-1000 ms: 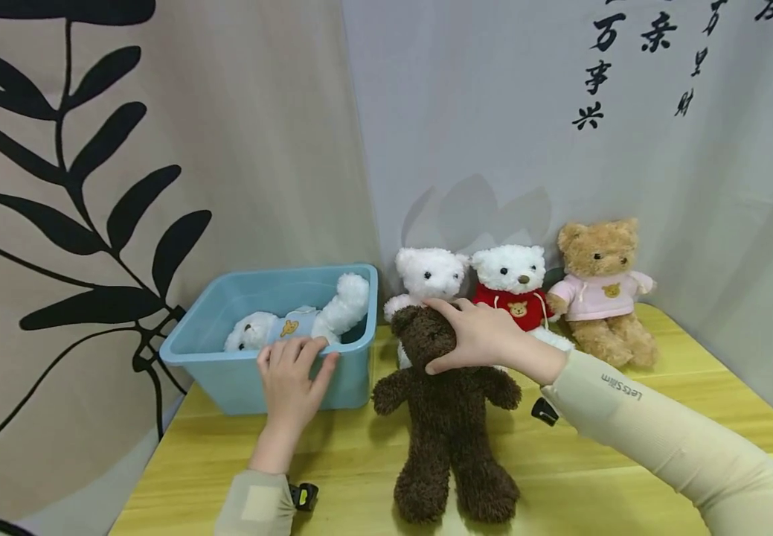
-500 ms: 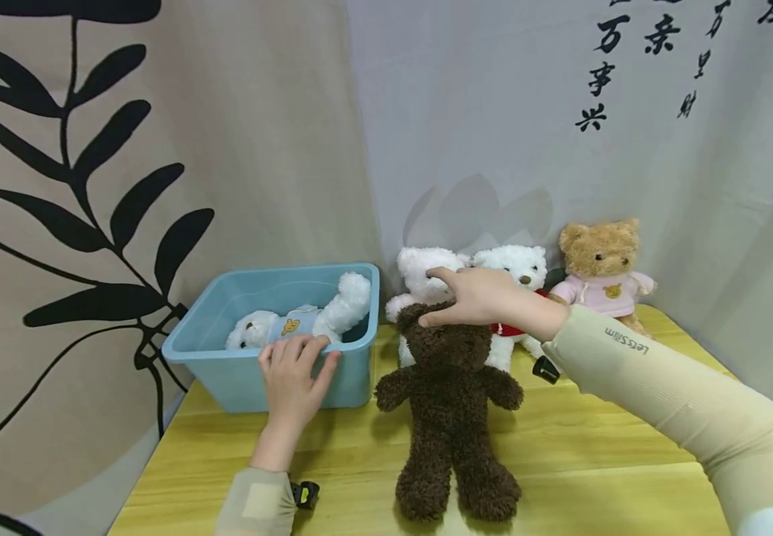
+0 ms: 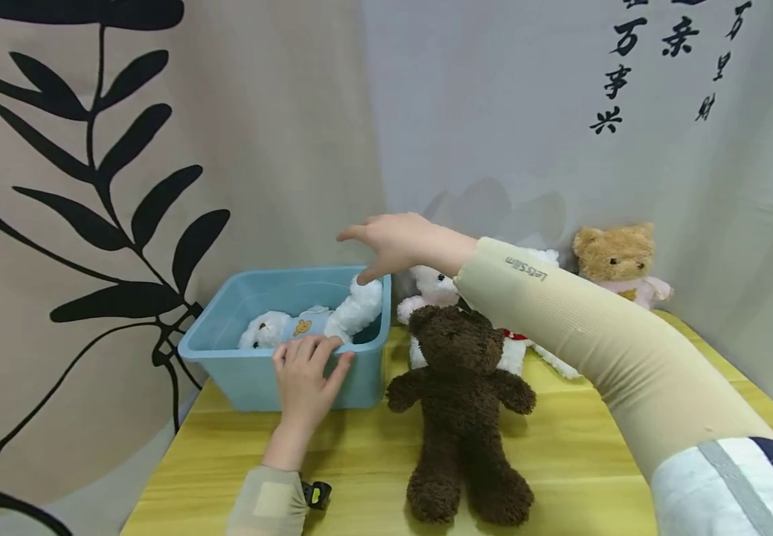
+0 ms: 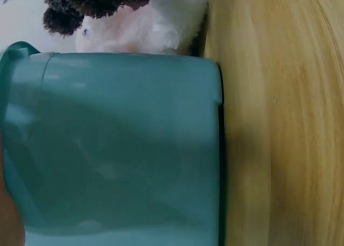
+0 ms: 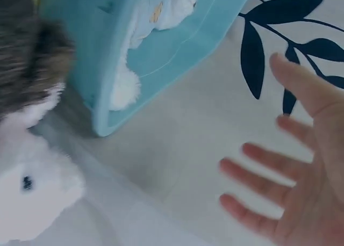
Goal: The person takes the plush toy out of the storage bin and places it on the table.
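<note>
My left hand (image 3: 307, 381) grips the front rim of a blue plastic bin (image 3: 242, 381), fingers over the edge and thumb on the outside. Inside lies a white teddy bear (image 3: 354, 311) in a light blue top, on its back with its legs raised against the right end. Up in the air, above the bin's right end, is my right hand (image 3: 405, 242); the right wrist view shows its fingers (image 5: 258, 181) spread with nothing held. A dark brown teddy bear (image 3: 461, 406) leans upright to the right of the bin, facing me.
Behind the brown bear sit a pale pinkish-white bear (image 3: 434, 286) and a white bear (image 3: 550, 257), mostly hidden by my right arm. Farther right is a tan bear (image 3: 614, 257) in a pink top. A printed curtain (image 3: 279, 134) hangs behind the wooden table (image 3: 359, 476).
My right hand has let go of the brown bear's head, lifted, and moved left over the bin's right end. The brown bear stays propped up. My left hand keeps its hold on the rim.
</note>
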The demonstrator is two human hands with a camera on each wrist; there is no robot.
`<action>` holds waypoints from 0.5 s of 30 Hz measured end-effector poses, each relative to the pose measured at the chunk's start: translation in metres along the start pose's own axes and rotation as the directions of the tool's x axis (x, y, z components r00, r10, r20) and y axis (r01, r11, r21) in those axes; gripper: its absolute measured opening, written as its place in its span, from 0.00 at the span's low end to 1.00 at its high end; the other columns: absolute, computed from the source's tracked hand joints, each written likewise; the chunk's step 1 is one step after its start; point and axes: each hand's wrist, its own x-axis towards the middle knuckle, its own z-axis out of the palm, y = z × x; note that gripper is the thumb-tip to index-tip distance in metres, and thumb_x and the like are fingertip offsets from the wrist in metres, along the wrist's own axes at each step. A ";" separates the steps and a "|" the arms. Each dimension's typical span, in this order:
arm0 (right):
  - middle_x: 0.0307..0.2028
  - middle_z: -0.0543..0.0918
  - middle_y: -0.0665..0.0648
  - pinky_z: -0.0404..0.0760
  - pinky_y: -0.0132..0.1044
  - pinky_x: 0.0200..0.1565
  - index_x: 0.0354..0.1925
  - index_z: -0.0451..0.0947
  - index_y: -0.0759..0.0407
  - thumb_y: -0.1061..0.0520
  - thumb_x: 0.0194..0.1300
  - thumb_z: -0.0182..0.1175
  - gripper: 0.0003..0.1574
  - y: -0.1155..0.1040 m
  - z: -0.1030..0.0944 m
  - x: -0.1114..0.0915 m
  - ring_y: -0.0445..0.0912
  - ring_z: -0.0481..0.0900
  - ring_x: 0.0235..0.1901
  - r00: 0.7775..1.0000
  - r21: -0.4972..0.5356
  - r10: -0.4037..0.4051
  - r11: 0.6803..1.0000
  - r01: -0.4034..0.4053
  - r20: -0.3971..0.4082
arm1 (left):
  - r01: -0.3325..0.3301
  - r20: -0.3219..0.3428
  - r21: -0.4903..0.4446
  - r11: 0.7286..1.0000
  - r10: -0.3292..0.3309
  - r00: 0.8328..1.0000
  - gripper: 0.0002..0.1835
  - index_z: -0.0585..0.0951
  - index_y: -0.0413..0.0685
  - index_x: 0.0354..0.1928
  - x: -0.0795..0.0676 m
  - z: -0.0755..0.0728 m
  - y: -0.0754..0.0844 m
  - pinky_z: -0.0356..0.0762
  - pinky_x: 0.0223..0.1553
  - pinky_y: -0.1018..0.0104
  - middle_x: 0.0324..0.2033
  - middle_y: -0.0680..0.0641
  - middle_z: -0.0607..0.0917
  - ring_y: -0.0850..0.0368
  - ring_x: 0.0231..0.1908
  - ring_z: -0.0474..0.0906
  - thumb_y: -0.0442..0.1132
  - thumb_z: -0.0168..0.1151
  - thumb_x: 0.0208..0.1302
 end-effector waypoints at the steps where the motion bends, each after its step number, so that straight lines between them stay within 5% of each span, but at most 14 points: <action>1: 0.71 0.62 0.55 0.73 0.50 0.53 0.74 0.55 0.38 0.35 0.60 0.64 0.50 -0.004 -0.001 0.008 0.52 0.65 0.66 0.999 -0.009 -0.039 0.999 0.039 0.003 | -0.008 0.002 0.000 1.000 0.008 1.000 0.21 0.81 0.52 0.39 0.000 -0.001 0.002 0.59 0.45 0.42 0.34 0.47 0.80 0.44 0.38 0.74 0.61 0.51 0.69; 6: 0.72 0.59 0.55 0.73 0.44 0.55 0.74 0.54 0.39 0.43 0.59 0.69 0.51 -0.025 0.006 0.041 0.50 0.65 0.66 0.981 -0.045 -0.193 0.980 0.193 0.014 | -0.021 0.036 -0.001 1.000 0.022 0.999 0.19 0.81 0.53 0.39 0.002 -0.007 0.015 0.60 0.45 0.43 0.35 0.49 0.81 0.45 0.38 0.75 0.60 0.53 0.69; 15: 0.69 0.63 0.50 0.77 0.40 0.49 0.73 0.54 0.34 0.43 0.55 0.72 0.54 -0.052 0.037 0.083 0.46 0.69 0.62 0.946 -0.204 -0.319 0.923 0.325 0.065 | -0.020 0.083 0.036 0.999 0.017 0.996 0.18 0.81 0.56 0.42 0.005 -0.007 0.040 0.62 0.46 0.47 0.37 0.51 0.81 0.50 0.38 0.74 0.59 0.51 0.70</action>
